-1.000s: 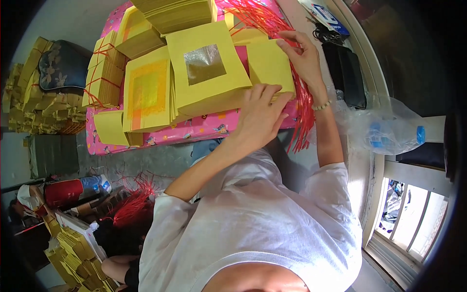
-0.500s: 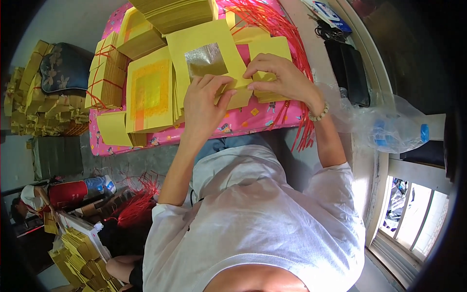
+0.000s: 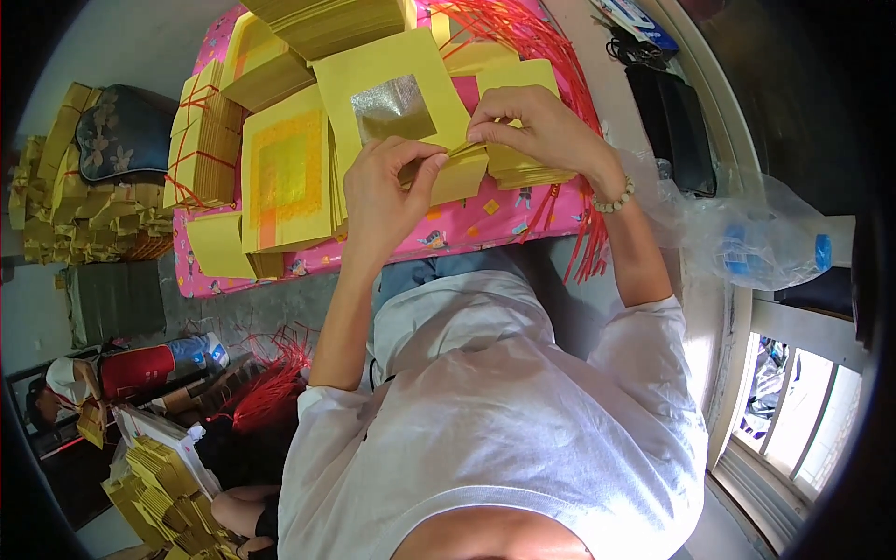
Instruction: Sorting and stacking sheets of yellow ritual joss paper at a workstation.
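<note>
At the near side of a pink-covered desk (image 3: 411,245), pinching the near edge of a silver-squared paper stack (image 3: 397,101).
With the fingers of the left hand (image 3: 381,182) and of the right hand (image 3: 549,129) pressed together on the paper, gripping close to its near right corner; lying face up, just right of an orange-squared stack (image 3: 287,173) and just left of a plain yellow stack (image 3: 523,168), partly covered by the right hand. Wearing a beaded bracelet (image 3: 613,196) on the right wrist. Toward the left, a red-tied bundle (image 3: 201,140); at the far side, a taller yellow pile (image 3: 331,33); along the right edge, loose red strings (image 3: 571,75), hanging over toward the near side. Past that edge, a black pouch (image 3: 672,131) and a clear plastic bag (image 3: 761,219).
</note>
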A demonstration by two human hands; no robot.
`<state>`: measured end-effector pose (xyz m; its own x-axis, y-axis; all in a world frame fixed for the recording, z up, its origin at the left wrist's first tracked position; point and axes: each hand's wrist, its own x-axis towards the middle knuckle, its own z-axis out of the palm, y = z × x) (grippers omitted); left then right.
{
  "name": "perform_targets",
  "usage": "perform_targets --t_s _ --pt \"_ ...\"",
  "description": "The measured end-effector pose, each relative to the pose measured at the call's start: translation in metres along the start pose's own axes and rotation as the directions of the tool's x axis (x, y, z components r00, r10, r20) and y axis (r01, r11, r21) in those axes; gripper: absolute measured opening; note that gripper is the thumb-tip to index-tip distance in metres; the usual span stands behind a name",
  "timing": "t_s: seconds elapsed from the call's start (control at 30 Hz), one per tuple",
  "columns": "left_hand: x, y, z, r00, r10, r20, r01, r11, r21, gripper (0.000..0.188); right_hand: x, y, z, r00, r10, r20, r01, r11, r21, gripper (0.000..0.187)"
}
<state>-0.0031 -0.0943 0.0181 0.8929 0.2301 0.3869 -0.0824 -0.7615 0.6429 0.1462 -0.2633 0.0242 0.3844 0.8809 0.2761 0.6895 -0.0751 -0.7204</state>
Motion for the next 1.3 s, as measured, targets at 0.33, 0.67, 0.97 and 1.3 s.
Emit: perform_targets --t_s 0.33,0.67,0.97,1.3 --pt "0.0 0.001 -0.001 0.999 -0.043 0.009 0.043 0.998 -0.045 0.012 0.002 -0.002 -0.002 0.999 0.02 0.027 -0.019 0.998 -0.06 0.02" --pt "0.0 0.0 -0.003 0.997 -0.082 0.009 0.082 0.997 0.012 0.014 0.004 -0.008 -0.005 0.999 0.033 0.013 -0.034 0.998 0.053 0.017" --pt "0.003 0.0 -0.006 0.983 -0.165 0.077 0.178 0.961 -0.211 0.02 0.0 -0.007 0.007 0.992 -0.063 -0.113 0.052 0.994 -0.097 0.015" --pt "0.028 -0.026 -0.017 0.831 -0.399 0.387 0.556 0.603 -0.572 0.057 0.005 -0.044 0.047 0.935 -0.136 -0.327 0.125 0.991 -0.054 0.027"
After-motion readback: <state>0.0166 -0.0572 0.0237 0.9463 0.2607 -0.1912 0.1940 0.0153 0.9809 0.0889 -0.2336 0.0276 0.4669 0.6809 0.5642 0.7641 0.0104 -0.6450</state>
